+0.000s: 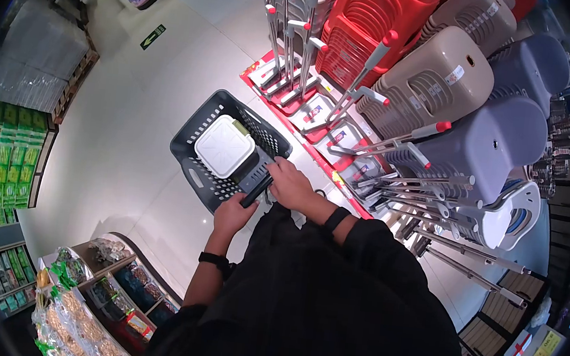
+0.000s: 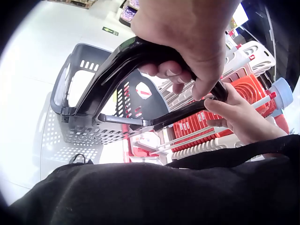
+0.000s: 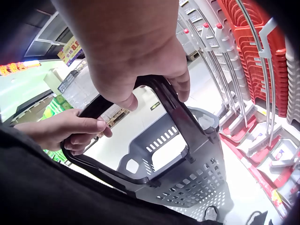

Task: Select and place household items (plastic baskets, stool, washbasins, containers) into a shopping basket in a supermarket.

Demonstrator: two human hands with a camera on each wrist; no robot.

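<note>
A dark grey shopping basket with slotted walls is in front of the person in the head view. Inside it is a white square container with a lid and a green tab on one side. Fingers of the left hand curl round one end of the black handle. At the other end, the right hand grips the same handle. Both wrist views show the handle raised above the basket rim, with the left hand and the right hand wrapped over it.
Stacked red stools, beige stools and purple stools line the right side, behind broom-and-dustpan sets. Bagged goods fill a display at the lower left. Green packs and a wrapped pallet load stand at the left.
</note>
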